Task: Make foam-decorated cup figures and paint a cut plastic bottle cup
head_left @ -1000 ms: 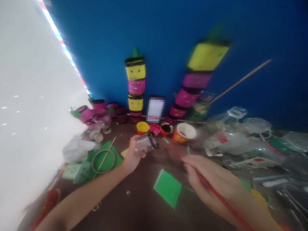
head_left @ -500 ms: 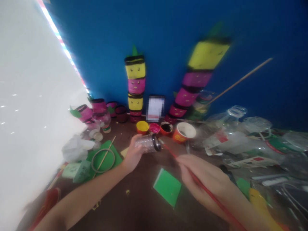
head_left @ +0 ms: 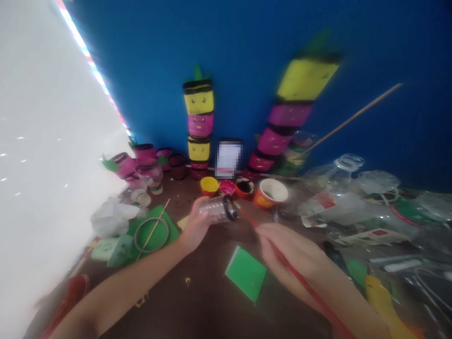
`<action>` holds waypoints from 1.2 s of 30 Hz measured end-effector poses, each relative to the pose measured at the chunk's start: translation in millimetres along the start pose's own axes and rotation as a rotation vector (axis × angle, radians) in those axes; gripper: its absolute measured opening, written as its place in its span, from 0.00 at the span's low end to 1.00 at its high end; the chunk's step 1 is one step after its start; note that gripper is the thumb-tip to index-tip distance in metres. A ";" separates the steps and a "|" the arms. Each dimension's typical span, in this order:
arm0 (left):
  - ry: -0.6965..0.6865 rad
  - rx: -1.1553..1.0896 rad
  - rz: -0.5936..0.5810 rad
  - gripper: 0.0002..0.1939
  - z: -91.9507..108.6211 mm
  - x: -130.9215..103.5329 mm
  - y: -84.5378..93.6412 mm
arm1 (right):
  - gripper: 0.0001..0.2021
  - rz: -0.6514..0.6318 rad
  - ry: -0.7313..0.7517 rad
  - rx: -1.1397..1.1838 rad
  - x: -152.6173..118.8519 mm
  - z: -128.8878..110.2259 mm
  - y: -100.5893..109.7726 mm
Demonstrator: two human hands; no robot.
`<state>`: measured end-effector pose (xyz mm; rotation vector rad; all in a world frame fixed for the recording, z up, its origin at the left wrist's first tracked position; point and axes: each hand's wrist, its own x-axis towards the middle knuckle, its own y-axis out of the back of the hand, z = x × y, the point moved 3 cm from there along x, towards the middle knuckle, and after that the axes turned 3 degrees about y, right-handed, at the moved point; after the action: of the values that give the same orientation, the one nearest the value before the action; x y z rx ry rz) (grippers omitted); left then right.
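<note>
My left hand (head_left: 195,225) is wrapped round a clear plastic cup (head_left: 213,210), which looks like a cut bottle piece lying on its side with a black band at its right end. In my right hand (head_left: 287,254) is a long red paintbrush (head_left: 300,277), its tip pointing at that banded end; blur hides whether they touch. Just behind the cup stand a yellow paint pot (head_left: 209,186), a pink paint pot (head_left: 227,188) and a black paint pot (head_left: 244,188). An orange-and-white paper cup (head_left: 270,193) is to their right. A green paper square (head_left: 246,274) lies between my forearms.
Painted face stacks (head_left: 200,127) in yellow and pink lean against the blue wall (head_left: 240,56). Several clear plastic bottles (head_left: 341,181) crowd the right side. On the left are green paper (head_left: 157,235) under a ring (head_left: 151,234), crumpled white tissue (head_left: 111,217) and small pink pots (head_left: 144,154).
My right hand has shifted slightly to the left with the brush. The left hand and the clear cup stay almost where they were.
</note>
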<state>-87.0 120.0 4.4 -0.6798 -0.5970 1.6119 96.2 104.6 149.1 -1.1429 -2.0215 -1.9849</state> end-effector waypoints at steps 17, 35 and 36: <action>0.049 -0.035 0.025 0.25 1.8 -0.5 -1.9 | 0.09 0.006 0.080 -0.050 -3.3 0.2 -1.4; -0.005 -0.067 0.052 0.24 1.8 1.5 1.0 | 0.08 0.280 -0.186 -0.062 -8.6 15.2 15.0; -0.008 -0.069 0.049 0.25 2.1 1.3 -0.2 | 0.07 0.285 -0.276 -0.039 -8.0 20.3 13.4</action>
<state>-88.5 121.3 5.9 -0.7443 -0.6482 1.6464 118.0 117.6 152.7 -1.6884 -1.8075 -1.8164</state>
